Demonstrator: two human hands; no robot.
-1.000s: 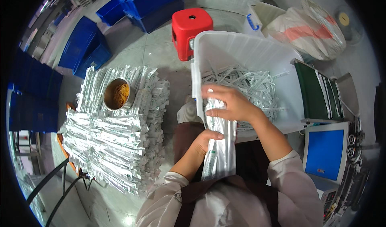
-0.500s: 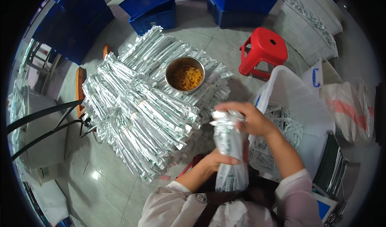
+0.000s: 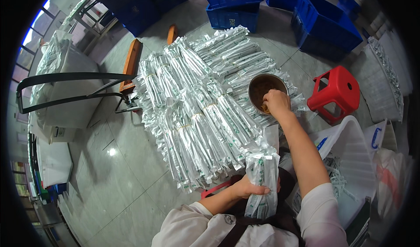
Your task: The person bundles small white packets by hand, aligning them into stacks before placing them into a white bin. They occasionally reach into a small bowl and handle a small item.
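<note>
My left hand [image 3: 254, 189] is closed round an upright bundle of long, thin, clear-and-silver wrapped packets [image 3: 262, 166], holding it close to my lap. To its right and farther off, my right hand [image 3: 276, 102] reaches down into a round metal bowl [image 3: 283, 81]. Its fingers are pinched together on yellow rubber bands [image 3: 265, 108], which they partly hide; how many they hold cannot be seen. The bowl stands on a broad pile of similar packet bundles [image 3: 205, 111], several with a yellowish band round the middle.
A red stool [image 3: 339, 91] stands right of the pile. Close by my right arm is a white bin [image 3: 358, 159] with loose packets inside. Blue crates [image 3: 234, 17] line the far side. A black handle frame [image 3: 70, 77] and orange bars [image 3: 131, 63] lie left of the pile.
My right hand has left the top of the bundle and moved forward into the bowl. The left hand still grips the bundle. The whole view has swung left.
</note>
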